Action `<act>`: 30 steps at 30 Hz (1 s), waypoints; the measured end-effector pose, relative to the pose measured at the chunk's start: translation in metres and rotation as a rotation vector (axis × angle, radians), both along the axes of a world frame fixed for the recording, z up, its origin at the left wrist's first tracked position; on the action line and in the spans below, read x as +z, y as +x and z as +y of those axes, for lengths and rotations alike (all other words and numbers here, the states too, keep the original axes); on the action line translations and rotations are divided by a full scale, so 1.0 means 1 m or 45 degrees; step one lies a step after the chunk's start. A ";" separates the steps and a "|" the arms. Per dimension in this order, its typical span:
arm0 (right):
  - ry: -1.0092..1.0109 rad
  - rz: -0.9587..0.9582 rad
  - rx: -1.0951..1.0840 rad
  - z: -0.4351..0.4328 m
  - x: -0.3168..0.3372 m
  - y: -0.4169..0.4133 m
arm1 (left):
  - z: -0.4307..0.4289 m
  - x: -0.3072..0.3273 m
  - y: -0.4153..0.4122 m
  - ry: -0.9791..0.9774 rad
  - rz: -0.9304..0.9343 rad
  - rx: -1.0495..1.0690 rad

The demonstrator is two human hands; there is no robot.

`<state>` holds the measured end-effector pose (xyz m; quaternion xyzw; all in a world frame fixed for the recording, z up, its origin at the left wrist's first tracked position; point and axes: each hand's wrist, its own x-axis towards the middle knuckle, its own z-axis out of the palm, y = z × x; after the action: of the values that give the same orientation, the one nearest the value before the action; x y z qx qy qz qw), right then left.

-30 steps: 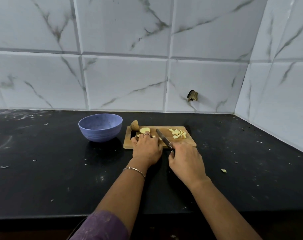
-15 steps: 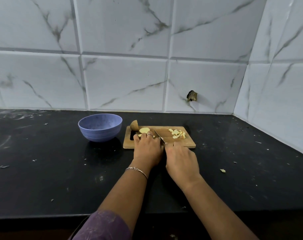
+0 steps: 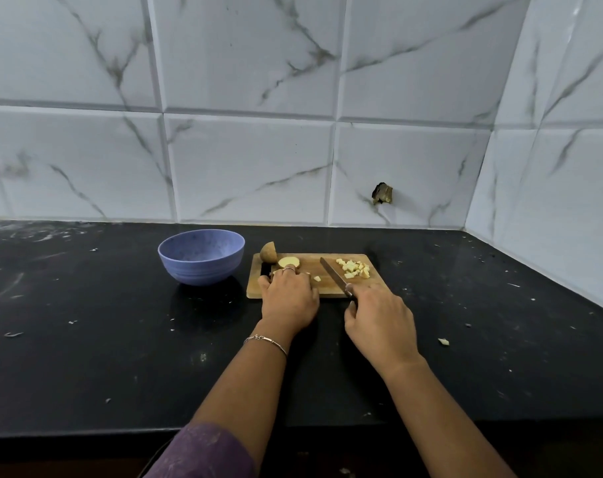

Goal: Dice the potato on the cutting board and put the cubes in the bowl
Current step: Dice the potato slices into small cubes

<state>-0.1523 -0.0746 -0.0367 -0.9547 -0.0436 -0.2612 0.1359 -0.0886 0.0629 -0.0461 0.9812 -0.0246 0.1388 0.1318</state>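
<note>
A home kitchen is indicated: a wooden cutting board (image 3: 310, 265) is set on a black tabletop (image 3: 86, 339), marble-patterned wall tiles (image 3: 252, 167) behind it, a blue bowl (image 3: 200, 270) beside it.

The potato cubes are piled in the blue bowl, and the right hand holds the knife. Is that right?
Not quite: the head view shows the potato cubes piled on the cutting board, not in the blue bowl. The right hand does hold the knife.

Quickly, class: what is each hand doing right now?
Left hand: fingers curled on potato piece.
Right hand: grips the knife.
</note>
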 end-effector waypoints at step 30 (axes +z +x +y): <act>-0.227 0.032 -0.044 -0.005 0.000 -0.021 | 0.004 0.002 -0.012 0.070 -0.057 0.078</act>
<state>-0.1738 -0.0799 -0.0371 -0.9668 -0.0486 -0.2468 0.0462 -0.1010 0.0669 -0.0446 0.9814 -0.0014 0.1640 0.1001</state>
